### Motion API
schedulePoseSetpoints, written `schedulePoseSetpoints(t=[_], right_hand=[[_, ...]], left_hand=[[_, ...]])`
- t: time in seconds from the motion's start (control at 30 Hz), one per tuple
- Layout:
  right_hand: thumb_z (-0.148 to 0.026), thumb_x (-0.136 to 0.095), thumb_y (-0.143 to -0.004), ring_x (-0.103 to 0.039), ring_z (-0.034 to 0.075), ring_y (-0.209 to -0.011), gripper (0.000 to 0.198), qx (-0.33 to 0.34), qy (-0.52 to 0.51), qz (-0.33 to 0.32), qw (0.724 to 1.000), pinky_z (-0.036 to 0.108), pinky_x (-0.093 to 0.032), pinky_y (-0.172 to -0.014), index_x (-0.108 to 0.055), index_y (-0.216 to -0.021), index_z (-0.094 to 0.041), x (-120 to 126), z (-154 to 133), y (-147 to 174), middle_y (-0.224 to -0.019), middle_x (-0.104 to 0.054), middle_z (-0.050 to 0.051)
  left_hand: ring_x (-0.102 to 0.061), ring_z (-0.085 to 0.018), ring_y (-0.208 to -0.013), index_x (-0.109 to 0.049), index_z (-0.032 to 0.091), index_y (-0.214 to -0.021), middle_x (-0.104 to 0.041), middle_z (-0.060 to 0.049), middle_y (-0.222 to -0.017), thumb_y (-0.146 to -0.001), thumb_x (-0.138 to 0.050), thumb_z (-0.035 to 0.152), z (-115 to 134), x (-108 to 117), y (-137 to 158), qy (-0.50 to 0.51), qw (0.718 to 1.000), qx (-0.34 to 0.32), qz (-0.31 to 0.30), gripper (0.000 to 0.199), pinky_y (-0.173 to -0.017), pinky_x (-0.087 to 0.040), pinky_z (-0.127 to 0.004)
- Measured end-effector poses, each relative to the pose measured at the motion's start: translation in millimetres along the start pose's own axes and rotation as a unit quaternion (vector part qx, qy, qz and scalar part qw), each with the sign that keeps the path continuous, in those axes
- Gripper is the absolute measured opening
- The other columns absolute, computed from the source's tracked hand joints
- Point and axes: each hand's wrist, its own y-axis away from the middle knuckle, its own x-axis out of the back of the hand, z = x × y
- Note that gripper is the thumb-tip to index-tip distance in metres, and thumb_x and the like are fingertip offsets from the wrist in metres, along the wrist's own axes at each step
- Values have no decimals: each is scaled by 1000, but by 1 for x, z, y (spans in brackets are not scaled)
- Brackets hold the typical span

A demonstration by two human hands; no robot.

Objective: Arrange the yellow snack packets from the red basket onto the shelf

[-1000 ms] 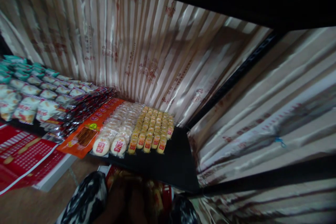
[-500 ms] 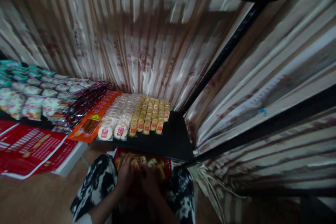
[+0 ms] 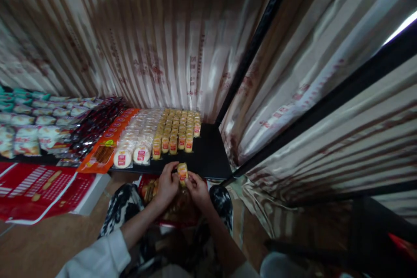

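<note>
Yellow, the small packet [image 3: 183, 173] stood upright, gripped by the fingers of the left hand [image 3: 168, 182] and right hand [image 3: 198, 190], above the red box [image 3: 141, 183] near the shelf [image 3: 210, 154]; its label faced the person, presumably for easy reading.

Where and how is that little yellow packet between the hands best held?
Probably by its long sides, coming from left and right: the yellow packet is longer than wide, one long edge facing the left hand, the other the right hand.
</note>
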Motion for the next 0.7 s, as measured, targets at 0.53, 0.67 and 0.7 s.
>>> schedulePoseSetpoints(t=[0.53, 0.67, 0.7], right_hand=[[-35, -49, -79, -64, 20, -81, 38, -7, 73, 163, 984, 33, -52, -75, -65, -105, -14, 52, 27, -112, -98, -66, 12], [-24, -47, -76, -63, 20, -86, 35, 14, 96, 155, 983, 33, -50, -81, -67, -103, -15, 53, 29, -145, -97, -67, 10], [-21, -46, -74, -63, 20, -88, 35, 18, 96, 149, 984, 32, -50, -83, -67, -103, -16, 52, 30, -152, -98, -68, 9]], left_hand=[[-39, -18, -131, -55, 15, -122, -46, -10, -140, -86, -41, 26, 46, -109, -68, -10, 994, 78, -79, 40, -113, -26, -33], [-36, -19, -133, -52, 9, -125, -45, -14, -140, -87, -38, 25, 41, -128, -91, -22, 990, 115, -81, 44, -114, -22, -31], [-36, -19, -133, -52, 8, -126, -45, -15, -140, -86, -38, 24, 38, -132, -96, -21, 990, 116, -79, 45, -114, -22, -31]])
